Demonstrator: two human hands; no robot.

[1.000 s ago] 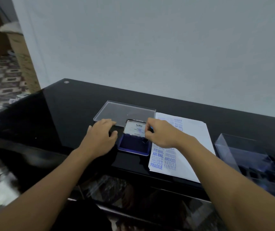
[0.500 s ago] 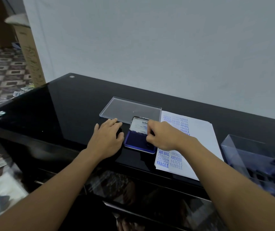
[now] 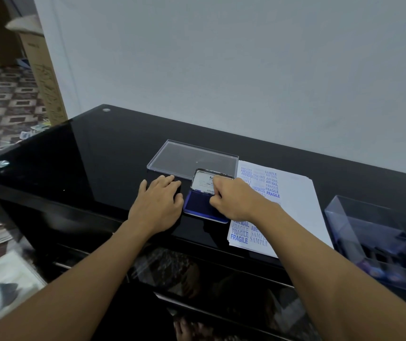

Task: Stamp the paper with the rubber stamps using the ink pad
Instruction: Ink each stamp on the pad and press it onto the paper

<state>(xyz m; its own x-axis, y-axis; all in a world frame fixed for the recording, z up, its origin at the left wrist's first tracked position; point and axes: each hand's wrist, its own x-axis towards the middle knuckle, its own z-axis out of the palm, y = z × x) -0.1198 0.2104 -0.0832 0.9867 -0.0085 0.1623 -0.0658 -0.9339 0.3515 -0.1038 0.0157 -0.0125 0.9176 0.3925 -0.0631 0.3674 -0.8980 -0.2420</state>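
Tightly curled right hand point(image 3: 234, 201) touches pad point(image 3: 196, 206).

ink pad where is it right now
Head view: the ink pad lies open on the black table at centre, between the left hand and the stamped paper, just in front of the clear lid.

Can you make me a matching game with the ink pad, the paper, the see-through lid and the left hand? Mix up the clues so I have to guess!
Things:
1. ink pad
2. paper
3. see-through lid
4. left hand

Clues:
A. has lots of blue stamped words on it
B. rests flat on the black table
C. clear plastic, lying just behind the ink pad
D. open, dark blue inside

Right pairs: 1-D, 2-A, 3-C, 4-B
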